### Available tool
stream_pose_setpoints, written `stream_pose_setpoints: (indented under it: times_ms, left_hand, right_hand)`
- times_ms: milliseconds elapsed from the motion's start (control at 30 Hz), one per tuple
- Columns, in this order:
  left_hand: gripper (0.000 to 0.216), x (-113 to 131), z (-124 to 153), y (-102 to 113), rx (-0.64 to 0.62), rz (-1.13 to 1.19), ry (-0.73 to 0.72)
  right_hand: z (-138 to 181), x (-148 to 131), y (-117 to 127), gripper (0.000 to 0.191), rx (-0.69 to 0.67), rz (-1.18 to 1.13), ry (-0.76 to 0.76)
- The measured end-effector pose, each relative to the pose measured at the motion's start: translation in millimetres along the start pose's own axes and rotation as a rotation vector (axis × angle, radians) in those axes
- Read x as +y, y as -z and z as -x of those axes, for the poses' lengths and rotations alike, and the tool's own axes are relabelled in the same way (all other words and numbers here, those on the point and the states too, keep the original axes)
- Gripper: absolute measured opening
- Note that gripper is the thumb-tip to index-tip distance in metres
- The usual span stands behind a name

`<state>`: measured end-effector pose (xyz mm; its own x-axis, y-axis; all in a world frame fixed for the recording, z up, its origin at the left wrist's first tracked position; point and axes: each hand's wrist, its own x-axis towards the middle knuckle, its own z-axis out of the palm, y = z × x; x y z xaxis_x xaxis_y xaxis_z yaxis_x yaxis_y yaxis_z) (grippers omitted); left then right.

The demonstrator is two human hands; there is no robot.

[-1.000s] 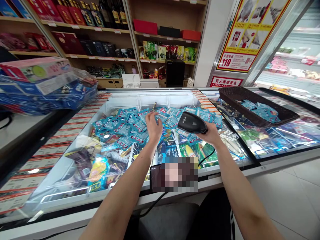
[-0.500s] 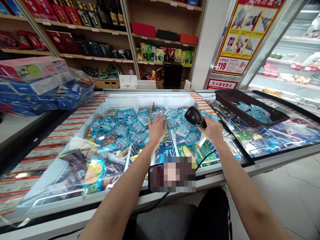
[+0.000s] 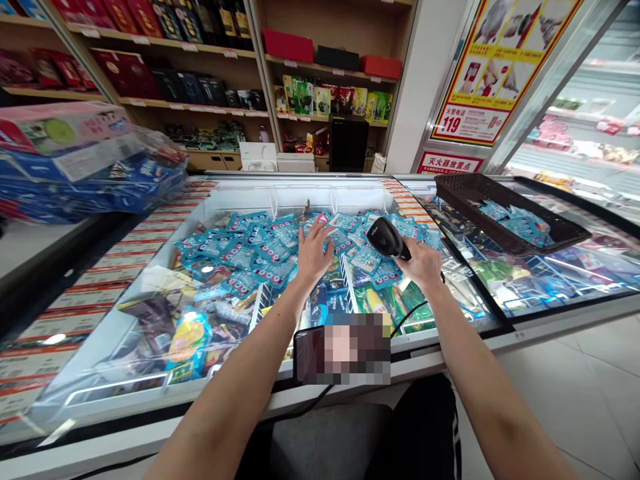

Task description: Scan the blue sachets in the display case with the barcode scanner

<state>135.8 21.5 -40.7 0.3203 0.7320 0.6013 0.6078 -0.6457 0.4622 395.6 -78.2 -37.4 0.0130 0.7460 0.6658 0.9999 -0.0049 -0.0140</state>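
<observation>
My right hand (image 3: 424, 265) grips a black barcode scanner (image 3: 387, 239) whose head points down and left at a heap of small blue packets (image 3: 260, 250) inside an open chest freezer (image 3: 250, 390). My left hand (image 3: 313, 252) reaches over the same heap, fingers spread and touching the packets near the wire divider (image 3: 350, 283). A black cable (image 3: 410, 317) runs from the scanner back toward me.
A phone (image 3: 307, 353) leans on the freezer's front rim. A dark basket (image 3: 510, 212) with more blue packets rests on the glass lid at right. Wrapped boxes (image 3: 85, 167) lie stacked at left. Shelves of goods line the back wall.
The scanner has swung from level to pointing down at the packets, and my right hand moved forward. My left hand shifted slightly right onto the heap.
</observation>
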Motion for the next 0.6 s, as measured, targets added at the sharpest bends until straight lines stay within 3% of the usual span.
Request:
stream_pose_setpoints:
  times_ms: [100, 300, 400, 467, 600]
  left_hand:
    - [0.042, 12, -2, 16, -0.138, 0.164, -0.073]
    - [0.099, 33, 19, 71, -0.762, 0.266, -0.087]
    - [0.115, 37, 48, 92, -0.961, 0.205, -0.09]
    - [0.123, 39, 66, 99, -1.023, 0.163, -0.102]
    - [0.12, 42, 84, 99, -1.021, 0.136, -0.127]
  right_hand:
    - [1, -2, 2, 0.035, 0.014, -0.023, -0.022]
    - [3, -3, 2, 0.034, 0.005, -0.047, -0.035]
    - [3, -4, 3, 0.035, 0.016, -0.057, -0.026]
    - [3, -5, 4, 0.035, 0.02, -0.06, -0.019]
    - [5, -8, 8, 0.035, 0.021, -0.059, -0.014]
